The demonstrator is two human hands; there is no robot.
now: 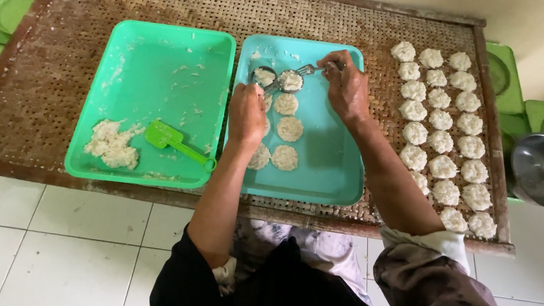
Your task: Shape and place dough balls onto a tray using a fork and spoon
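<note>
My left hand [246, 114] grips a small metal ring mould [265, 76] with two round cups; the right cup [291, 80] is filled with white rice mixture. My right hand [345, 87] holds a metal fork [308, 69] whose tines press into that cup. Both hands work over a turquoise tray [331, 162]. Several flat round rice patties [290, 128] lie on this tray, below the mould.
A green tray [149, 60] at left holds a lump of rice mixture [113, 144] and a green plastic spatula [175, 141]. Rows of rice patties [441, 122] lie on the woven bamboo rack [51, 77]. A metal pot [541, 170] stands at far right. White floor tiles lie below.
</note>
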